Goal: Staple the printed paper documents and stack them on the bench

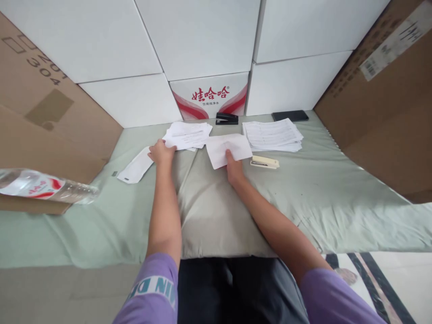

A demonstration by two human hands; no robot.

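My left hand (162, 152) lies at the near left corner of a stack of printed paper sheets (189, 134), its thumb and fingers apart and touching the paper. Beneath that hand's outer side, a white flat sleeve with a small dark slot (137, 167) slants toward me. My right hand (233, 166) is closed on a white sheet of paper (218, 150), thumb on top, and holds it a little above the cloth. Just right of this hand is a cream stapler (264, 162). A second stack of printed sheets (272, 135) lies behind it.
A black stapler (227, 119) and a dark phone (290, 115) lie at the back, before white cartons (209, 96). Brown cardboard boxes (50, 121) (388, 112) stand at both sides. A water bottle (47, 185) is at the left. Green cloth (216, 216) covers the surface.
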